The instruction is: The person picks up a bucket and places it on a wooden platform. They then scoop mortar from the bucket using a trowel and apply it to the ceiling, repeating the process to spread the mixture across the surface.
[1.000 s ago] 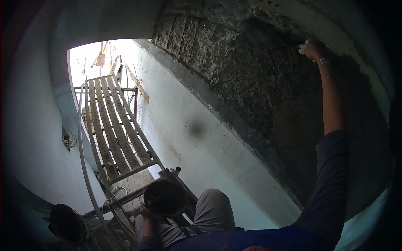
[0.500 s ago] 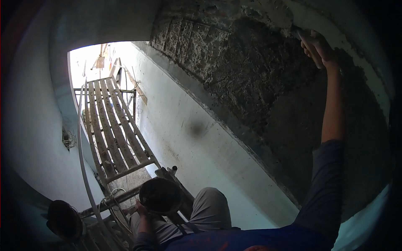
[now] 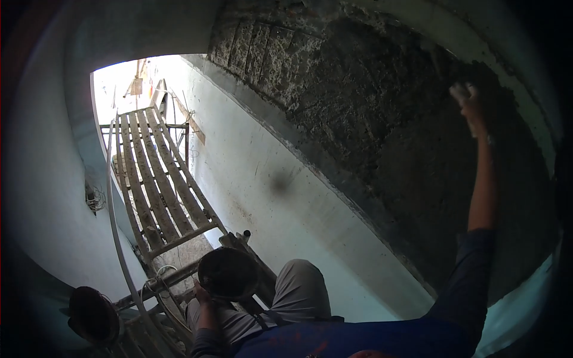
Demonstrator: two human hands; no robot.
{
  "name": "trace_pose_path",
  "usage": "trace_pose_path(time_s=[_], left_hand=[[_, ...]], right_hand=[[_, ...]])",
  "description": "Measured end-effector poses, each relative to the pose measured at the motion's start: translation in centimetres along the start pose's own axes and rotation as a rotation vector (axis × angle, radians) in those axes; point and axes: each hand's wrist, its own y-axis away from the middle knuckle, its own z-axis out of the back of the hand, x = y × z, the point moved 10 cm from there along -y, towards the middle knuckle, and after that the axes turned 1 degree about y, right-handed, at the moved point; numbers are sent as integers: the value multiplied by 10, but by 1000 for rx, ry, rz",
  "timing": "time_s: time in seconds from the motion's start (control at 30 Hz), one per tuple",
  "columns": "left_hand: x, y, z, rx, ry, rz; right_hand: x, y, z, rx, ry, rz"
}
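My right hand [image 3: 470, 107] is raised to the patch of wet grey plaster [image 3: 382, 119] on the sloping surface at the upper right. It is closed around the pale handle of a trowel [image 3: 474, 127], whose blade is hard to make out against the dark plaster. Low in the view, my left hand [image 3: 203, 296] grips the side of a dark round bucket [image 3: 229, 273], which is tilted over my lap. The inside of the bucket is too dark to read.
A slatted scaffold platform [image 3: 158, 179] stretches toward the bright opening. Another dark bucket [image 3: 92, 315] stands at the lower left. A hose [image 3: 117, 224] runs down beside the platform, and loose wires [image 3: 94, 200] stick out of the left wall.
My right hand has moved down and slightly right across the plaster with the trowel, away from the upper edge. My left hand stays on the bucket. The view has shifted slightly.
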Motion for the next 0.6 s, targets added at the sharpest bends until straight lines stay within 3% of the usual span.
trace_pose_path(time_s=[0.07, 0.1, 0.13, 0.23, 0.3, 0.37, 0.47, 0.5, 0.6], left_hand=[[-14, 16, -7, -82, 19, 7], [-24, 27, -14, -122, 26, 11], [-24, 30, -19, -124, 67, 28], [-21, 30, -21, -107, 130, 69], [-11, 20, -12, -76, 97, 82], [-1, 16, -12, -68, 171, 105], [1, 18, -12, -71, 194, 135], [-3, 21, -13, -77, 185, 144], [-46, 40, -14, -165, -314, -68]], right_hand=[[-12, 44, -53, 183, 286, 14], [3, 89, -90, 373, 94, 18], [56, 142, -114, 541, 179, 174], [81, 293, -231, 844, 178, 659], [59, 412, -326, 1199, 144, 722], [86, 514, -365, 1452, 167, 883], [106, 606, -412, 1610, 258, 669], [113, 627, -424, 1599, 253, 690], [97, 672, -448, 1645, 209, 644]])
